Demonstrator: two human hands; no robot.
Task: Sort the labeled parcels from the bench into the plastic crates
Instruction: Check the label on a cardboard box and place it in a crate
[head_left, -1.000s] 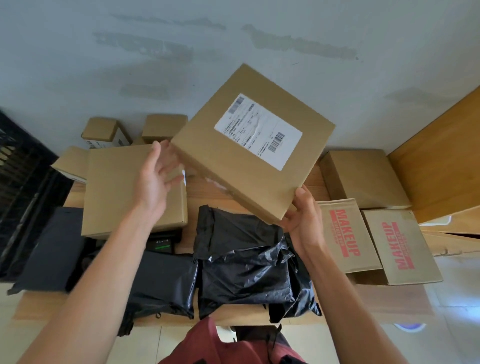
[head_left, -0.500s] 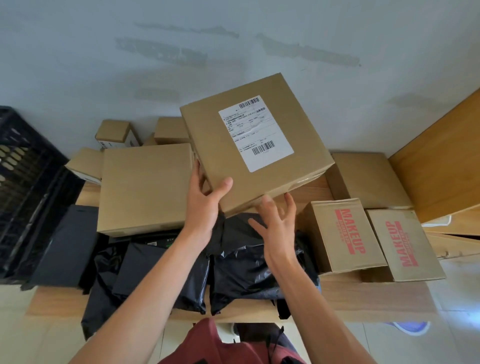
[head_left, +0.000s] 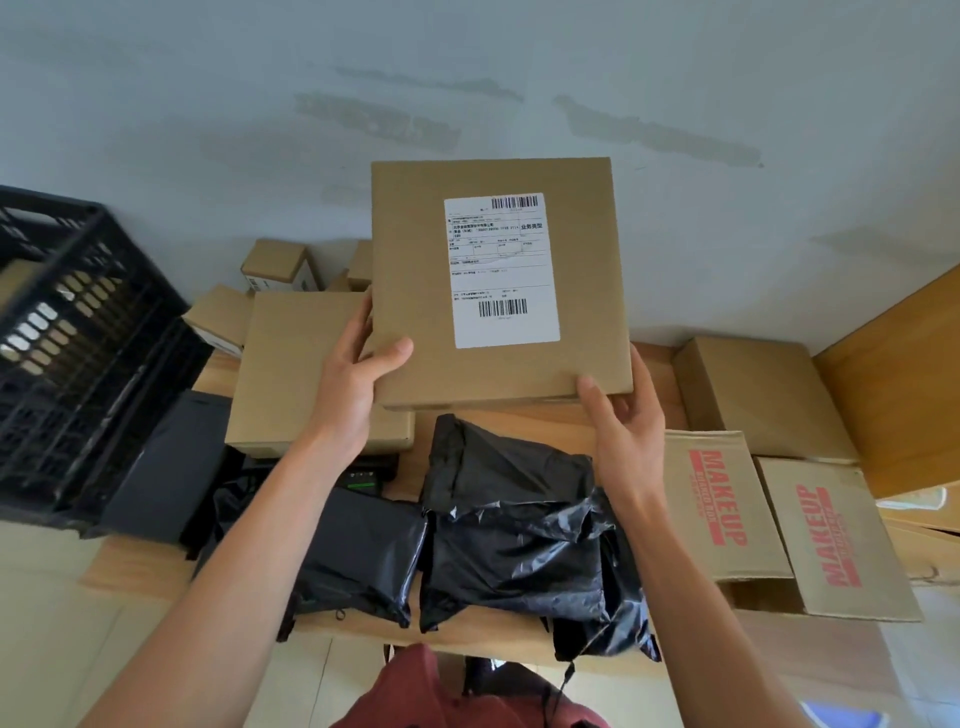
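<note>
the flat cardboard parcel (head_left: 498, 283) is held up in the air above the table (head_left: 550, 423), its broad face turned toward the person so the white shipping label (head_left: 501, 270) with its two barcodes reads upright. the left hand (head_left: 349, 387) grips the parcel's lower left corner, thumb across the front face and fingers wrapped behind the edge. the right hand (head_left: 626, 421) takes the lower right corner, thumb tip on the front near the bottom edge, fingers curled behind it.

directly under the parcel lie crumpled black plastic mailer bags (head_left: 514, 525), heaped together on the wood. to the left of them a larger plain brown box (head_left: 296, 374) lies flat, with a few small cartons (head_left: 275, 265) behind it against the wall. further left stands a black plastic crate (head_left: 78, 332) with slotted sides, beside the table's end. on the right sit two cartons printed "makeup" in red (head_left: 722, 504), side by side, and another plain box (head_left: 753, 395) behind them.
</note>
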